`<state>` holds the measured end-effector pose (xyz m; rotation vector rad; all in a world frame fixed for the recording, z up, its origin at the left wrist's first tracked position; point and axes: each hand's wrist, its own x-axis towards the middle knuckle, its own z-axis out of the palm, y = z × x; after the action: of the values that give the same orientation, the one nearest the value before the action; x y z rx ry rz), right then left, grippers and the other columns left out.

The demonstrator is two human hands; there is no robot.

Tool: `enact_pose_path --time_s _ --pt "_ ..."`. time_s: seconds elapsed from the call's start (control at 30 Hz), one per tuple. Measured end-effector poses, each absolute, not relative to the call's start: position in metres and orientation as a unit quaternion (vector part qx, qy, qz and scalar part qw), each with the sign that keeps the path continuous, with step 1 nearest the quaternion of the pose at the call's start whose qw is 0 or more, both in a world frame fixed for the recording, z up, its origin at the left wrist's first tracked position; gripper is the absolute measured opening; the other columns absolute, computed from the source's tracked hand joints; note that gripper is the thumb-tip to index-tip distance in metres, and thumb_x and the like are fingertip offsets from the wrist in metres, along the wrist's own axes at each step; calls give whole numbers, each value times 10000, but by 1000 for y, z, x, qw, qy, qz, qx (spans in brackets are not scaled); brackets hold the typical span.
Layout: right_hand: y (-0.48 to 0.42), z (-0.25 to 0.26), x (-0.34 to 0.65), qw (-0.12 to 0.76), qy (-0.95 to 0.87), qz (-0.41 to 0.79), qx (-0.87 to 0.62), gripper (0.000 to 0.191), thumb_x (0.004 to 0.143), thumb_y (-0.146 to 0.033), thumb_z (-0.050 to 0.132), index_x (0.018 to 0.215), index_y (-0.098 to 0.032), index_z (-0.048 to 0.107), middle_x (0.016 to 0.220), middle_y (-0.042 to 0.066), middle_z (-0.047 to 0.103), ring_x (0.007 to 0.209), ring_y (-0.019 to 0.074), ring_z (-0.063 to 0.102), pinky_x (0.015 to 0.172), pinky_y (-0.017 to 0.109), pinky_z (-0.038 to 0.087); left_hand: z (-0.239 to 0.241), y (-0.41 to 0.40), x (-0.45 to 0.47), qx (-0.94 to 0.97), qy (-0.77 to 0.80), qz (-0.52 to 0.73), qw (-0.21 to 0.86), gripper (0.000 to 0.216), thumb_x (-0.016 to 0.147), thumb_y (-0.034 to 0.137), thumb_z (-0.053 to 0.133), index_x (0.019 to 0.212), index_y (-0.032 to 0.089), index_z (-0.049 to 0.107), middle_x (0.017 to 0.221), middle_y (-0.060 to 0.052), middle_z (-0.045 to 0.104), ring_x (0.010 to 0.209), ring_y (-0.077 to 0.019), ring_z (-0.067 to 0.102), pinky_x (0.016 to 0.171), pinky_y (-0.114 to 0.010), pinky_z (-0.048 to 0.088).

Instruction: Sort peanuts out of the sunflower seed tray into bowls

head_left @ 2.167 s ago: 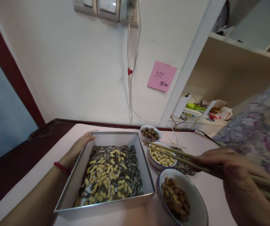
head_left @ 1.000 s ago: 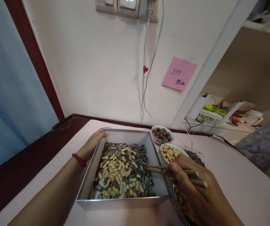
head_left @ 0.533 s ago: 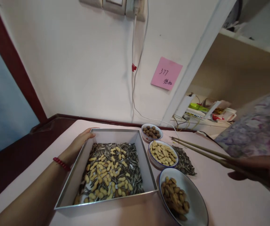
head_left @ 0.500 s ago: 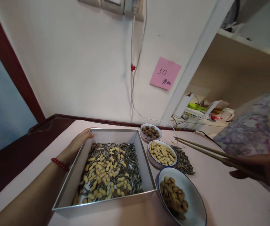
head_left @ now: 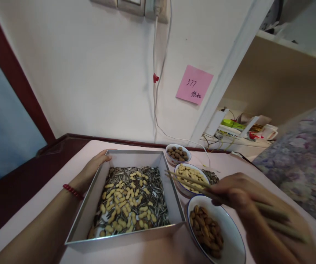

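Note:
My left hand point(head_left: 98, 163) grips the far left edge of a silver-rimmed square box point(head_left: 172, 190), thumb over the rim. Inside the box, peanuts in their shells point(head_left: 127, 198) lie scattered over striped sunflower seeds point(head_left: 158, 190). A few brown nuts show along the near wall. In my right hand point(head_left: 259, 216) is a pair of chopsticks point(head_left: 184, 178), nothing visible between the tips. The tips hover by the box's right wall, and the sticks cross above a bowl of peanuts point(head_left: 186, 172). Below the hand, a larger white bowl point(head_left: 231, 234) holds almond-like nuts point(head_left: 206, 229).
A small bowl of round brown nuts point(head_left: 177, 154) stands at the back, near the wall. A pile of sunflower seeds point(head_left: 211, 176) lies on the pink tabletop, partly hidden by my right hand. A white cable point(head_left: 180, 139) runs down the wall onto the table.
My right hand has swung in from the right edge with the chopsticks, bringing their tips left over the peanut bowl to the box's right wall. My left hand stays on the box.

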<state>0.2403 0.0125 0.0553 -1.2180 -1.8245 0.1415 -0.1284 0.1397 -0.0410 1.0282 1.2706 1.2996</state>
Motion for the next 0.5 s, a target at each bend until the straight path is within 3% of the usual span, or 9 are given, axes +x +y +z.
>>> enact_pose_path --time_s 0.13,0.5 --pt "26 43 213 389 -798 149 -435 294 1043 -343 470 837 -250 659 782 -6 643 716 125 633 626 236 485 -42 138 -127 431 512 550 500 451 665 340 745 1079 179 672 819 -14 725 719 -239 686 622 -293 535" --pt "46 19 198 356 -782 194 -474 417 1048 -423 425 711 -210 547 735 6 566 684 140 534 645 270 403 -44 137 -125 413 501 563 512 442 702 304 711 1123 176 670 817 -7 735 634 -210 668 570 -278 505"
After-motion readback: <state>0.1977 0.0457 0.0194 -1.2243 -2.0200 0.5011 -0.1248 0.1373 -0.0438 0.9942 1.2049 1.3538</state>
